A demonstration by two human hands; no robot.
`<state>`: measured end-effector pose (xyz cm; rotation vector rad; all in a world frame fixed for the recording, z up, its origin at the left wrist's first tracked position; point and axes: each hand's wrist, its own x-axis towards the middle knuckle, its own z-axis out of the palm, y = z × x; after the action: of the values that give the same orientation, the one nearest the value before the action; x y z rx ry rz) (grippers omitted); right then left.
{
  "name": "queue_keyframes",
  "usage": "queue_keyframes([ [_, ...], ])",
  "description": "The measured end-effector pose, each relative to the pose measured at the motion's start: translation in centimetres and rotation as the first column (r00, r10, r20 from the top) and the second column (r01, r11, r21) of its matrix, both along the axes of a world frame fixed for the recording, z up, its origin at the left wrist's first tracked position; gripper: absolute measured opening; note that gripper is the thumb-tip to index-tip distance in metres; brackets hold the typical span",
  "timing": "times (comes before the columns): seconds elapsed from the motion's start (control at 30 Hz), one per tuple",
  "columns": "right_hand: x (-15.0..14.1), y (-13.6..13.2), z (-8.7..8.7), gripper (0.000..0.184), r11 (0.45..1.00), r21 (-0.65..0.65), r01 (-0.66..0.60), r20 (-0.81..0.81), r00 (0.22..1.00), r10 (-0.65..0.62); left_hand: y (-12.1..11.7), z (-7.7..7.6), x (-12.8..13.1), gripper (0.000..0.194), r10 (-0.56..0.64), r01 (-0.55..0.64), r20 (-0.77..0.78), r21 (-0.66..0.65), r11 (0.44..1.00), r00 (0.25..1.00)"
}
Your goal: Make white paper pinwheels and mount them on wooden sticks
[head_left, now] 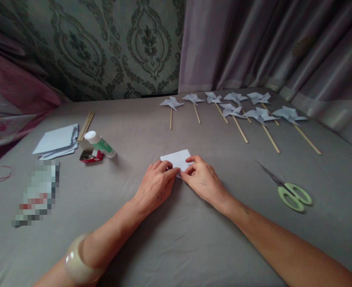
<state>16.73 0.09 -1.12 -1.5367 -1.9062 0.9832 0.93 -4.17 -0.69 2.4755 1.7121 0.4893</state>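
Observation:
A small piece of white paper point(177, 158) lies on the cloth-covered table in the middle of the head view. My left hand point(158, 181) grips its near left edge, with fingers bent over it and the thumb close to the other thumb. From the right, my right hand point(204, 179) pinches the near right part of the same paper, fingers curled and thumb at the near edge. The paper looks folded, though the fingers hide its near edge. A pale bangle point(80, 259) sits on my left forearm.
Several paper pinwheels point(259, 115) on sticks lie at the back right. Green-handled scissors point(286, 191) rest at right. On the left are a stack of paper point(58, 139), wooden sticks point(86, 125), a glue stick point(100, 144), a red box point(91, 156) of small metal pieces and a blurred packet point(40, 191).

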Motion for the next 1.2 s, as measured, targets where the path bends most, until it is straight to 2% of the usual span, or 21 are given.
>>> queue_keyframes([
  [0.33, -0.1, 0.1, -0.1, 0.031, 1.000, -0.004, -0.002, 0.010, 1.000, 0.002, 0.0, 0.5, 0.3, 0.029, 0.033, -0.035, -0.073, -0.028, 0.999, 0.997],
  [0.53, 0.2, 0.1, -0.1, 0.024, 0.998, 0.045, -0.034, -0.016, 0.999, 0.034, -0.2, 1.1, 0.8, 0.024, 0.059, -0.050, -0.179, 0.056, 0.997, 0.982],
  [0.77, 0.9, 0.8, -0.5, 0.015, 0.998, 0.064, 0.029, -0.192, 0.981, -0.017, -0.3, 0.6, 0.9, 0.022, -0.033, 0.054, -0.190, 0.102, 0.993, 0.981],
  [0.87, 0.9, 0.7, -0.4, 0.015, 0.988, 0.148, 0.032, -0.171, 0.985, -0.007, -0.3, 0.6, 0.8, 0.022, -0.028, 0.050, -0.182, 0.119, 0.992, 0.983],
  [0.97, 1.1, 0.6, -0.1, 0.017, 0.951, 0.308, -0.036, -0.059, 0.997, 0.057, -0.4, 0.6, 0.8, 0.023, -0.029, 0.054, -0.182, 0.135, 0.989, 0.983],
  [1.07, 1.3, 0.7, 0.0, 0.024, 0.878, 0.449, -0.168, 0.062, 0.986, 0.157, -0.7, 0.7, 0.7, 0.024, -0.028, 0.056, -0.165, 0.169, 0.984, 0.986],
  [1.13, 1.4, 0.8, 0.0, 0.027, 0.833, 0.495, -0.247, 0.135, 0.969, 0.207, -0.8, 0.7, 0.5, 0.025, -0.027, 0.056, -0.147, 0.200, 0.978, 0.989],
  [1.2, 1.4, 0.8, 0.0, 0.028, 0.811, 0.503, -0.298, 0.192, 0.954, 0.231, -1.0, 0.7, 0.2, 0.026, -0.014, 0.043, -0.126, 0.230, 0.972, 0.992],
])
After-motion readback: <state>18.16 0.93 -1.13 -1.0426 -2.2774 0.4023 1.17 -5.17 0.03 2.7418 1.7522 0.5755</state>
